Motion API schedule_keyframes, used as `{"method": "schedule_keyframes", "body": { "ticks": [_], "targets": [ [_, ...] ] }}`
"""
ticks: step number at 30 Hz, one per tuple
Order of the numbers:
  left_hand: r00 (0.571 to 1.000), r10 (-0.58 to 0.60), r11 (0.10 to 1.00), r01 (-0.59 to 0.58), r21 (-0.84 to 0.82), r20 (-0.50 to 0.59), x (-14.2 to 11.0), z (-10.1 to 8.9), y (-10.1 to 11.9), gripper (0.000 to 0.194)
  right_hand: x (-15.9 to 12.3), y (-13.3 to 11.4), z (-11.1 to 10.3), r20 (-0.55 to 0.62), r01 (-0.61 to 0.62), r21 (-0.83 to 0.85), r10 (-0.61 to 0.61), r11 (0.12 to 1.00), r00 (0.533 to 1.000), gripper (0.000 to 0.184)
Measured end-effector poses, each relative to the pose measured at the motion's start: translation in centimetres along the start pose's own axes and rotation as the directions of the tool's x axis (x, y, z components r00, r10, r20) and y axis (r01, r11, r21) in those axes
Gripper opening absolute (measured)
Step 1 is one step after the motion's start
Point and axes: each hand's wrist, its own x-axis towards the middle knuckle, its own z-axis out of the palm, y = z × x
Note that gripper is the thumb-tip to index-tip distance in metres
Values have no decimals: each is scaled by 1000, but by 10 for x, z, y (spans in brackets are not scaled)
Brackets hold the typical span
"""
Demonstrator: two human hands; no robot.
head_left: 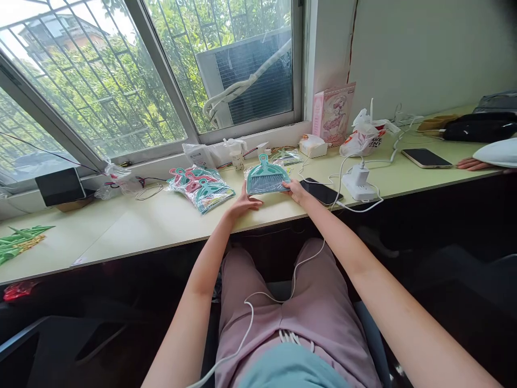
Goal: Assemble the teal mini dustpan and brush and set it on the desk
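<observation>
A wrapped teal dustpan-and-brush set (266, 176) lies on the pale worktop (161, 229), near its front edge, with the handle pointing far. The left hand (244, 202) and the right hand (296, 191) clasp its lower corners from either side, each grip narrow on the plastic wrap. Just left of the set sits a bulging bag of red and teal dustpan sets (201, 188), and a smaller wrapped packet (286, 157) lies just beyond it. A black smartphone (321, 191) lies close beyond the right hand, near a white power adapter (358, 183) trailing white cables. Farther right, another person's hand (470, 164) rests on the worktop beside a second smartphone (426, 158). A pink box (334, 114) stands against the wall, and green plastic pieces (18, 242) lie at the far left.
</observation>
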Motion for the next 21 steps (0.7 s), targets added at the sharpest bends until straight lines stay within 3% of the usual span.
{"method": "schedule_keyframes", "body": {
  "ticks": [3, 5, 10, 13, 16, 18, 21],
  "targets": [
    [980, 10, 998, 3, 65, -200, 6, 1, -6, 120, -3, 1, 2, -44, -23, -19, 23, 1000, 999, 36],
    [950, 19, 997, 6, 78, -310, 11, -2, -9, 96, -6, 1, 4, 17, -12, -34, 13, 999, 1000, 35],
    [911, 41, 995, 0, 99, -411, 14, -7, -10, 29, -14, -1, 7, 164, 79, -99, -62, 992, 984, 35],
    [836, 51, 978, 69, 197, -546, 1, -13, -10, 22, -18, 0, 13, 231, 131, -252, -72, 959, 970, 38],
    [772, 134, 836, 248, 489, -622, -26, -26, -11, 35, -19, 6, 26, 332, 193, -362, -67, 912, 941, 41],
    [761, 166, 666, 383, 641, -628, -47, -36, -10, 43, -16, 12, 40, 378, 258, -376, -107, 890, 920, 38],
    [759, 154, 467, 509, 723, -633, -76, -51, -7, 47, -6, 22, 70, 386, 372, -409, -212, 833, 898, 27]
  ]
}}
